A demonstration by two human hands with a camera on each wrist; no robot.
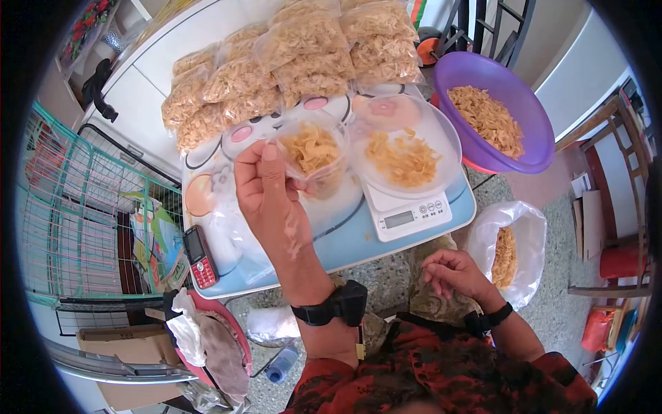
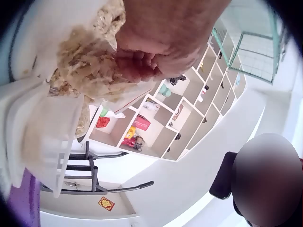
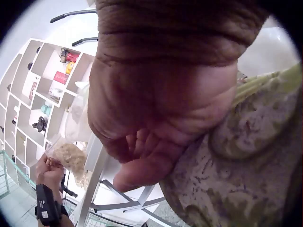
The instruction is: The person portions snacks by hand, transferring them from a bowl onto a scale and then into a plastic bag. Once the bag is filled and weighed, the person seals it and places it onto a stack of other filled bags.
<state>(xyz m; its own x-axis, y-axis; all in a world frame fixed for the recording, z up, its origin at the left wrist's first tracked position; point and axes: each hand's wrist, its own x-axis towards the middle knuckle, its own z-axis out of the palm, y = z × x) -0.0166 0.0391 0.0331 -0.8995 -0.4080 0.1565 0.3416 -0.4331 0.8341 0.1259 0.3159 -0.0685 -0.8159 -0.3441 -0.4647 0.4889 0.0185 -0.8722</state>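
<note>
- The clear bag (image 1: pixel 312 153) is hanging above the bench (image 1: pixel 331 254), just left of the scale (image 1: pixel 414 219), with pale flakes sitting inside.
- The left hand (image 1: pixel 270 183) is holding the bag's edge, its grip pinching the plastic; in the head view, the hand is partly hiding its own fingers, which the left wrist view is showing curled against the bag.
- The scale is carrying a white tray (image 1: pixel 448 134) of flakes; its display is appearing too small to read.
- The right hand (image 1: pixel 455 272) is resting loosely curled near the lap, its grip holding nothing; it is crowding the right wrist view and covering much behind.
- Filled bags (image 1: pixel 303 52) are running past the head view's top edge.
- A purple basin (image 1: pixel 539 134) is standing beyond the scale; the left wrist view is cutting it to a sliver.
- Both wrist views are showing shelves (image 2: pixel 154 135) that the head view is leaving out.
</note>
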